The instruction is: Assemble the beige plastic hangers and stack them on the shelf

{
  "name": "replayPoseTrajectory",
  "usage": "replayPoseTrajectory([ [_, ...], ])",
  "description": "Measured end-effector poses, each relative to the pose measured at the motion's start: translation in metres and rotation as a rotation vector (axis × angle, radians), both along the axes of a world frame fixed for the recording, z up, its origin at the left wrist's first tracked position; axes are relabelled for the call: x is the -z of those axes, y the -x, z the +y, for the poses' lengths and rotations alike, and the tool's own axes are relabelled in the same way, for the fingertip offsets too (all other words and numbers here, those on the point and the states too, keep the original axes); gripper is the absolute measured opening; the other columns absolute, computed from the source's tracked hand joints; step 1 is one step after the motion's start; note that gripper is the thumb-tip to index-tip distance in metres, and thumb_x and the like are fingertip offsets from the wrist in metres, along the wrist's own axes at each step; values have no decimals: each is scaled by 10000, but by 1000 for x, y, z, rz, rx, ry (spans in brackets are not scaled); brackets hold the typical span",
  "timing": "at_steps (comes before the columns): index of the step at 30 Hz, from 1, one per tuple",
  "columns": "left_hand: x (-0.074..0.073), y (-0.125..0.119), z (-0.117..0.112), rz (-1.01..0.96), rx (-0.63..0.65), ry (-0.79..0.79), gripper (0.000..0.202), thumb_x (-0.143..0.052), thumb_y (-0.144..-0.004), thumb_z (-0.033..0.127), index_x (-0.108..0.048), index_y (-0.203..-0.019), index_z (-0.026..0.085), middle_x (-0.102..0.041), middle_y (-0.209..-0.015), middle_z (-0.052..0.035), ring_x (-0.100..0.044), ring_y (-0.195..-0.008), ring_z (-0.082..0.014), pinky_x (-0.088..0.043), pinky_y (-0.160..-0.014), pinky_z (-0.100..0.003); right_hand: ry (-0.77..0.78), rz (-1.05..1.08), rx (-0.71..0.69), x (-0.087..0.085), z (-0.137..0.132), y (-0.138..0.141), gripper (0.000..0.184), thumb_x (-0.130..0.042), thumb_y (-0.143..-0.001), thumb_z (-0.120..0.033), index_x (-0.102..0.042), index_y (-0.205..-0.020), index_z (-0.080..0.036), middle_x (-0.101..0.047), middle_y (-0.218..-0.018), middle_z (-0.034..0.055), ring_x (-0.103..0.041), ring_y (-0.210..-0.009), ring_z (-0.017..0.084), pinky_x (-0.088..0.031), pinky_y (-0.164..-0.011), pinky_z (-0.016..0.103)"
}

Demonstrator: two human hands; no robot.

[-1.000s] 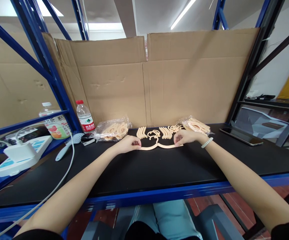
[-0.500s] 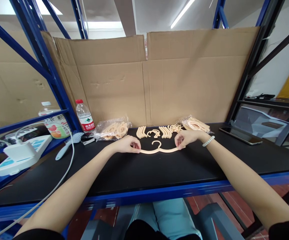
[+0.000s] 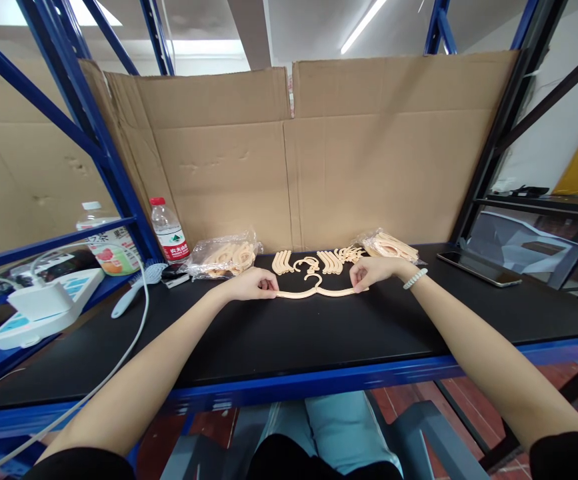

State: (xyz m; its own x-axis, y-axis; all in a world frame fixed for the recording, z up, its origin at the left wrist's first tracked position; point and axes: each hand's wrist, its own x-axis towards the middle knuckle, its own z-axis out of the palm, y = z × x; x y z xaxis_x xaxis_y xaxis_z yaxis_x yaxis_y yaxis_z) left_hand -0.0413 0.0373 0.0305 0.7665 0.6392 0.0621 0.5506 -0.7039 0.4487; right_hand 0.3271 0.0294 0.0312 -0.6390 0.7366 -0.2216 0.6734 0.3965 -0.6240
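Observation:
A pale, cream-coloured clothes hanger spans the space between my hands, its hook pointing away from me. My left hand pinches its left end between thumb and fingers. Its right end is gripped by my right hand, with a short tip showing past the fingers. Just behind lie rows of cream hanger arms, one group on the left and another further right. Loose hooks sit between these groups, and more small pieces are beside my right hand.
Clear plastic bags of hanger parts stand at the back left and back right. A red-capped bottle, a hairbrush and a white power strip with a cable are left. A phone lies right; cardboard walls the back.
Both hands have moved the hanger slightly away from me, so its hook is now closer to the loose hooks behind. My grip on both ends stays.

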Motion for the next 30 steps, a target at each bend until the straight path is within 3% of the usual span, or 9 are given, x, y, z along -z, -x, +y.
replayPoseTrajectory([
  [8,-4,8,3,-40,-109,179,353,-688,-754,451,-675,-950,157,-672,-770,-33,-612,-716,-149,-461,-646,-242,30,24,43,-3,-2,-5,332,-747,-637,-369,-680,-860,-132,-654,-724,35,-604,-733,167,-464,-665,260],
  [16,-4,11,4,9,-83,146,331,-675,-751,467,-691,-879,162,-650,-762,-23,-567,-661,-124,-427,-605,-225,-33,-42,77,-2,-1,-4,383,-738,-609,-371,-662,-895,-127,-654,-778,48,-601,-740,173,-471,-660,265],
  [21,-1,10,5,-19,-50,124,299,-684,-741,452,-689,-831,167,-651,-822,-27,-564,-670,-118,-431,-621,-226,-294,62,127,-4,-12,13,310,-688,-698,-326,-649,-938,-133,-664,-868,79,-602,-750,178,-477,-656,275],
  [24,0,10,6,-18,-37,112,286,-682,-745,439,-692,-827,166,-654,-820,-32,-559,-682,-124,-427,-637,-236,-360,205,45,-4,-25,36,296,-634,-778,-354,-662,-976,-135,-663,-857,70,-598,-734,163,-474,-642,264],
  [26,0,9,5,-17,-37,115,278,-682,-746,432,-690,-823,164,-653,-804,-31,-556,-679,-125,-424,-638,-238,-238,173,-79,-6,-36,49,366,-643,-789,-355,-667,-1074,-127,-651,-776,40,-584,-675,138,-457,-609,239],
  [30,0,8,5,-20,-41,117,288,-682,-742,437,-687,-814,157,-650,-814,-33,-548,-663,-123,-422,-619,-239,273,-53,-397,-21,-59,59,643,-697,-789,-342,-507,-1367,-132,-560,-572,-52,-461,-476,78,-352,-479,191],
])
